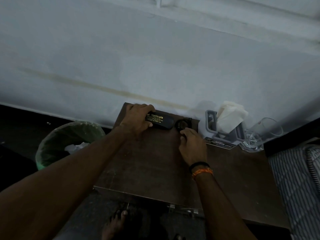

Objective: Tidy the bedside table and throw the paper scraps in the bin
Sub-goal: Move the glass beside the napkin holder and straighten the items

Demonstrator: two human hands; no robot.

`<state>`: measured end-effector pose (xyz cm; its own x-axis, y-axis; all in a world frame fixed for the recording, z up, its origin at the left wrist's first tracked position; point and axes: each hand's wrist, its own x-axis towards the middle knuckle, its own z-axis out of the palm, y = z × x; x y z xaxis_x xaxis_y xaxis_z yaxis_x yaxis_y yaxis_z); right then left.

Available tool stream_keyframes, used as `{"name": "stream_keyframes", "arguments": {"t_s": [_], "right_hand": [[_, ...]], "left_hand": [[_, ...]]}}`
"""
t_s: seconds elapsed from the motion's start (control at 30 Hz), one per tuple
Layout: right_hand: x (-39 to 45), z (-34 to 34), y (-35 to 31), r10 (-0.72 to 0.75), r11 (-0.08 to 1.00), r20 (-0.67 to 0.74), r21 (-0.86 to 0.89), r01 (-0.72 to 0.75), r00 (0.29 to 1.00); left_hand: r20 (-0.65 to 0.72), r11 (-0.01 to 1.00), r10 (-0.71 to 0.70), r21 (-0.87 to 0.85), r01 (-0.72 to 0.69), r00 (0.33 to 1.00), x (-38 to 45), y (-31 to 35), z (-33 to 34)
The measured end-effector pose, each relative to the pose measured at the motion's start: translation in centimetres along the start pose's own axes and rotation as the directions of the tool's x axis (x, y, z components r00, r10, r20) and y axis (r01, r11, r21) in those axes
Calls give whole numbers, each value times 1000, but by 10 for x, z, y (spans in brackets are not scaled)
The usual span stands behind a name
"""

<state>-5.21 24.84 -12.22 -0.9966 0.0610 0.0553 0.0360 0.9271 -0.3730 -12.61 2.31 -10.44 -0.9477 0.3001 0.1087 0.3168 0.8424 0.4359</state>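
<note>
**Black case at the wall edge**

Black spectacle case (pixel 160 122) lies at the back of my bedside table (pixel 155 161), my left hand (pixel 136 121) clasped over its end. My right hand (pixel 192 144) pinches a small round black object (pixel 182 124) beside it. White scraps (pixel 76 147) sit in the green-lined bin (pixel 69 144), left of the table.
</note>
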Motion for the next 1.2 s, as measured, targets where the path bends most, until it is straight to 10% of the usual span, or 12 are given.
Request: {"name": "stream_keyframes", "arguments": {"t_s": [1.2], "right_hand": [[1,6,-5,-35,999,79,33,33,996]], "left_hand": [[-2,999,6,33,-6,1000,14,-12,0]]}}
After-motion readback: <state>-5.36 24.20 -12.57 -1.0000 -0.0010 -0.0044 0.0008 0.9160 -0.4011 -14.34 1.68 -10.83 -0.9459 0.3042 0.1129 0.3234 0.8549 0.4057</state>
